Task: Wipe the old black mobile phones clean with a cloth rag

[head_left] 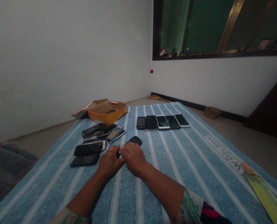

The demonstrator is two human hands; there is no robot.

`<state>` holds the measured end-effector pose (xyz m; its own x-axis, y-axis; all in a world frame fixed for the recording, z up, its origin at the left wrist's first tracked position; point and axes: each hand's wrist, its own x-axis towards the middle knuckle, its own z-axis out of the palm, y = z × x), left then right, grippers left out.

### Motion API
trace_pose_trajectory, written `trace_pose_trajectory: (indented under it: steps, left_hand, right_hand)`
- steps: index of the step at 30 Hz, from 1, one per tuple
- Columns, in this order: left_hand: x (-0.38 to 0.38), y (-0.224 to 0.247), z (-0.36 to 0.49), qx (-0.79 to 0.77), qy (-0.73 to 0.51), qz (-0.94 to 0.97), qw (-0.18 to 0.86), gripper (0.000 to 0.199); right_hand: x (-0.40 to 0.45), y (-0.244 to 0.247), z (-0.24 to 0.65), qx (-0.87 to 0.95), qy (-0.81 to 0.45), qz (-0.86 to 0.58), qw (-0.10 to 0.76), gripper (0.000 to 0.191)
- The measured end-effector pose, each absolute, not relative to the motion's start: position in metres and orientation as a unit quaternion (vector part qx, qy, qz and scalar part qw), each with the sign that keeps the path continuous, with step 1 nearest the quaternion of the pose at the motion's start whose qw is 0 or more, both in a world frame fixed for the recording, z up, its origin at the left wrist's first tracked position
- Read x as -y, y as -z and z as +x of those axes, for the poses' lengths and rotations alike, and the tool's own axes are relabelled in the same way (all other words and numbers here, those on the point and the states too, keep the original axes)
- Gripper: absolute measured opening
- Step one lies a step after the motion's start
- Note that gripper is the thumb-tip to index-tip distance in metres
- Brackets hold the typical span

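A dark phone [135, 141] shows beyond my right hand [134, 158], near the middle of the striped cloth. That hand is closed, with its fingertips on a small whitish thing [121, 147], perhaps a cloth or tissue. My left hand [110, 159] is closed too and meets the right one at the phone's near end. How much of the phone lies under the fingers is hidden. Several phones lie in a loose group to the left, among them a silver keypad phone [115, 133] and a black one [88, 149]. Farther right, several phones [162, 122] form a row.
An open orange box [108, 116] stands at the back left, with something dark inside. The blue striped cloth [175, 155] covers the surface. A yellow-green object [264, 193] lies at the right edge. Beyond are walls, a window and a small cardboard box [212, 112] on the floor.
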<state>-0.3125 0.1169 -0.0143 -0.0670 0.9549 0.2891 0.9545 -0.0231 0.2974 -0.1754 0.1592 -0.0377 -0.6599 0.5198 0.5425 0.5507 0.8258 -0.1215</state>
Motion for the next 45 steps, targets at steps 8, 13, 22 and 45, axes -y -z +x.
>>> trace_pose_trajectory:
  steps: [8,13,22,45]
  left_hand:
    - [-0.117,0.015,-0.313,-0.710,-0.202,0.674,0.019,0.046]
    - [-0.116,0.017,-0.314,-0.714,-0.198,0.671,0.014,0.046]
    - [-0.115,0.014,-0.309,-0.723,-0.183,0.666,0.000,0.027]
    - [-0.112,0.017,-0.307,-0.731,-0.202,0.651,0.025,0.029]
  right_hand:
    - [-0.177,0.036,-0.157,0.871,-0.046,-0.392,0.293,0.024]
    - [-0.164,0.043,-0.165,0.873,-0.035,-0.378,0.306,0.026]
    - [-0.164,0.043,-0.171,0.901,-0.037,-0.307,0.302,0.029]
    - [-0.189,0.039,-0.176,0.874,-0.027,-0.366,0.318,0.019]
